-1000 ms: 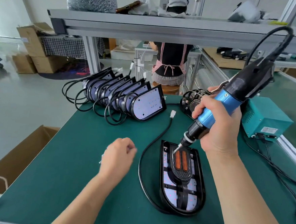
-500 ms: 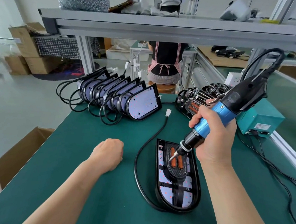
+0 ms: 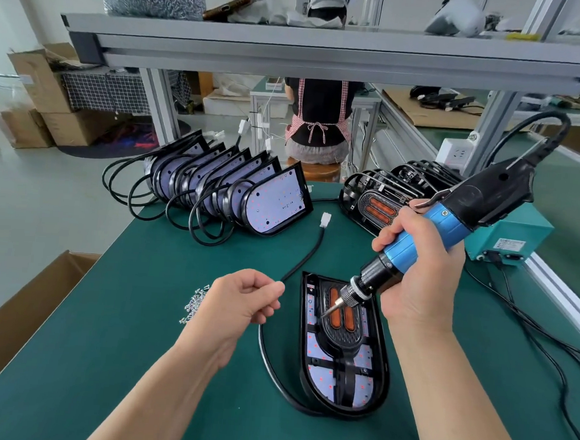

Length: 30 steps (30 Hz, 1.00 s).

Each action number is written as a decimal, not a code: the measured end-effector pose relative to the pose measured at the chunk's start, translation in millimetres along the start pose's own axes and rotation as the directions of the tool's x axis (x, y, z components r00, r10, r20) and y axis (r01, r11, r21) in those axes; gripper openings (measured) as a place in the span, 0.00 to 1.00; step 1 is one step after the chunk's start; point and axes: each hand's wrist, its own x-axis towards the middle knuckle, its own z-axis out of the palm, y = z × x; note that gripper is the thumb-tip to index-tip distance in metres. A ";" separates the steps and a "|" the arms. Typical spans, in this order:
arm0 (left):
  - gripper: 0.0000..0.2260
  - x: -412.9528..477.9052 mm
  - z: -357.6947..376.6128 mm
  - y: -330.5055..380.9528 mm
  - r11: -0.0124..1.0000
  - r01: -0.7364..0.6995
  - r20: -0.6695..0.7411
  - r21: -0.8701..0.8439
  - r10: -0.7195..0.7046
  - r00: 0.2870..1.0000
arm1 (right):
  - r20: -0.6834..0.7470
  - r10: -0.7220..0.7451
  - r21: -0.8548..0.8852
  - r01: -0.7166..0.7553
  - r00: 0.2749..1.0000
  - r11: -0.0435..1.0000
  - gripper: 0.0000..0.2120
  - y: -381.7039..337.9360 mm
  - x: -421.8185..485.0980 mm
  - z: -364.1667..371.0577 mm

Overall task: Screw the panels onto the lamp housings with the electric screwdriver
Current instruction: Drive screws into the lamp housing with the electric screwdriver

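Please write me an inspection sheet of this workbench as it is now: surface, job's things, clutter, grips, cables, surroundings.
Surface: green bench mat.
Job's things: black D-shaped lamp housing lies flat, orange-lensed panel inside; blue-and-black electric screwdriver, bit pointing at that panel.
Clutter: small silver screws, loose, beside left grip.
Grips: left grip curled, thumb on forefinger, contents unclear; right grip holds the screwdriver.
Cables: housing's black cable loops left, ending in white plug; screwdriver's black cord arches upward.
Surroundings: upright housings in a row, teal power box, seated person beyond.
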 end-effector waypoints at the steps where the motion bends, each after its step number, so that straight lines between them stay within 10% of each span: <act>1: 0.04 -3.3 3.2 -0.6 0.997 0.028 0.015 -0.066 -0.027 1.000 | -0.010 0.002 0.015 -0.002 1.000 1.000 0.07 -1.4 -0.2 0.2; 7: 0.09 -18.2 14.4 2.9 0.909 0.154 0.178 -0.388 -0.091 0.980 | -0.080 0.028 0.122 -0.018 0.996 0.992 0.07 -8.7 -1.7 4.3; 30: 0.04 -32.2 34.4 -1.8 0.709 0.365 0.280 -0.603 -0.240 0.929 | -0.106 0.006 0.130 0.008 0.994 0.991 0.05 -11.0 -4.8 9.7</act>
